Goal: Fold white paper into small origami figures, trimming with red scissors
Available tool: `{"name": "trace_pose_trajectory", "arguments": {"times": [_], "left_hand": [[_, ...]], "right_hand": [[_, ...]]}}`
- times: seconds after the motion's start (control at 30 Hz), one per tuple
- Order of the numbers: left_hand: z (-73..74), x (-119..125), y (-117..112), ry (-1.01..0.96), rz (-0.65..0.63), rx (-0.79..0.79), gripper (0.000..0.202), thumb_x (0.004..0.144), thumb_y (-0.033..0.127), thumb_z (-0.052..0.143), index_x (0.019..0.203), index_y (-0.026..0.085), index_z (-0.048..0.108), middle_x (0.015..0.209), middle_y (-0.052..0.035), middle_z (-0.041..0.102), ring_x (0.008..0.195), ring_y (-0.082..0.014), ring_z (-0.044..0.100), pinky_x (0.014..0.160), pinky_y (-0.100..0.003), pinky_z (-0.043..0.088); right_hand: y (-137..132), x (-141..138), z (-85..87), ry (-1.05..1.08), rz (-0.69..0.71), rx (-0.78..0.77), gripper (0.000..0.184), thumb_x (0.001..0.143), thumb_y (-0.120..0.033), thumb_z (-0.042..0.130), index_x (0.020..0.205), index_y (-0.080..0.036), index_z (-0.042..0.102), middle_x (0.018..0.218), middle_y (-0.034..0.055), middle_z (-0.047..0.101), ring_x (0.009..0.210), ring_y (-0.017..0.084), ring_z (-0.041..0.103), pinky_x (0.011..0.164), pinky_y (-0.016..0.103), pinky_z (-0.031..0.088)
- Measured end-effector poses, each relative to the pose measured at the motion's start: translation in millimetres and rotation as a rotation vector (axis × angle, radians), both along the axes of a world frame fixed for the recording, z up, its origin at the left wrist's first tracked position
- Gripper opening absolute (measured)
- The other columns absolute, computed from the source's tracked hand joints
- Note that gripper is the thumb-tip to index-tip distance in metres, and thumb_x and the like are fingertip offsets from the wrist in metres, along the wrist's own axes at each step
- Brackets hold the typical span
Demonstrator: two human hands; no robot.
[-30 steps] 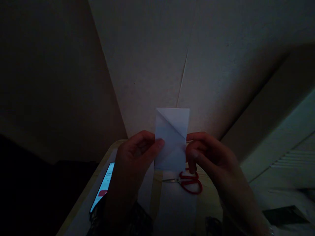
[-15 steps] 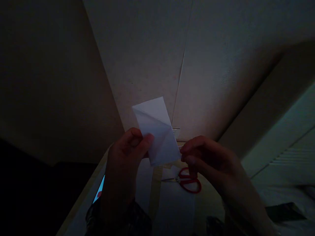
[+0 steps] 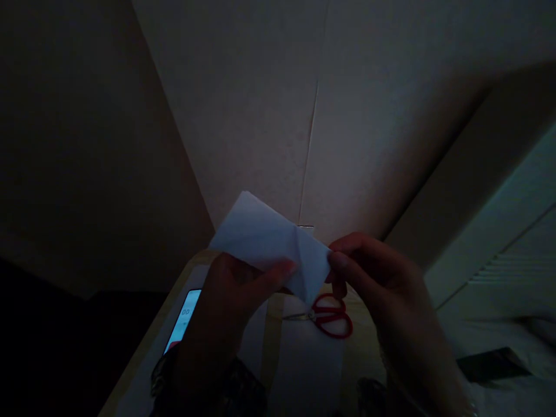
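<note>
The folded paper (image 3: 256, 226) is held up above the table (image 3: 271, 341), tilted so that its long side slopes down toward the right. The left hand (image 3: 243, 289) grips it by the lower edge, thumb lying across the front and fingers mostly hidden. The right hand (image 3: 373, 284) pinches the right-hand corner between thumb and fingertips. Below, red-handled scissors (image 3: 332, 318) lie partly over a white sheet (image 3: 304, 370), blades pointing left. A phone (image 3: 185, 315) with a lit screen rests on the left, partly covered by the left forearm.
</note>
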State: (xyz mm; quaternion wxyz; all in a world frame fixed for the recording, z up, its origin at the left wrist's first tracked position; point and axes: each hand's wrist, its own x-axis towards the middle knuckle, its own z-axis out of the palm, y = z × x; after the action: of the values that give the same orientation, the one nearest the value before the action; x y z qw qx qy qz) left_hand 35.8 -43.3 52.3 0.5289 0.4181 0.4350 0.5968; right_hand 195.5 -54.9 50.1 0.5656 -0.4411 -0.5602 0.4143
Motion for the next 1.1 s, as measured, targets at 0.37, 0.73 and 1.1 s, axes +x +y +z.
{"name": "trace_pose_trajectory", "arguments": {"times": [0.37,0.73,1.1], "left_hand": [[5.8,7.7,-4.4,0.042,0.117,0.019,0.018,0.064,0.019,0.079,0.05,0.024,0.07,0.049,0.0042,0.068,0.05,-0.0155,0.067,0.052,-0.025,0.057],[-2.4,-8.1,3.9,0.111,0.213,0.11,0.008,0.065,0.022,0.079,0.069,0.023,0.072,0.055,0.0073,0.068,0.048,-0.01,0.062,0.047,-0.017,0.049],[3.3,-4.1,-1.8,0.206,0.109,0.084,0.01,0.07,0.028,0.074,0.062,0.022,0.073,0.054,0.0021,0.068,0.05,-0.0147,0.059,0.047,-0.022,0.046]], "right_hand": [[3.8,-7.3,1.8,0.019,0.074,0.043,0.016,0.083,-0.024,0.067,0.07,-0.021,0.059,0.058,-0.006,0.06,0.054,0.008,0.057,0.049,0.019,0.04],[7.2,1.7,-5.4,-0.158,-0.094,0.18,0.011,0.089,-0.023,0.059,0.079,-0.022,0.057,0.068,-0.0038,0.059,0.064,0.012,0.057,0.055,0.023,0.042],[10.1,13.7,-9.1,-0.221,-0.065,0.151,0.005,0.086,-0.026,0.064,0.084,-0.023,0.061,0.069,-0.0022,0.063,0.064,0.014,0.061,0.056,0.023,0.047]]}}
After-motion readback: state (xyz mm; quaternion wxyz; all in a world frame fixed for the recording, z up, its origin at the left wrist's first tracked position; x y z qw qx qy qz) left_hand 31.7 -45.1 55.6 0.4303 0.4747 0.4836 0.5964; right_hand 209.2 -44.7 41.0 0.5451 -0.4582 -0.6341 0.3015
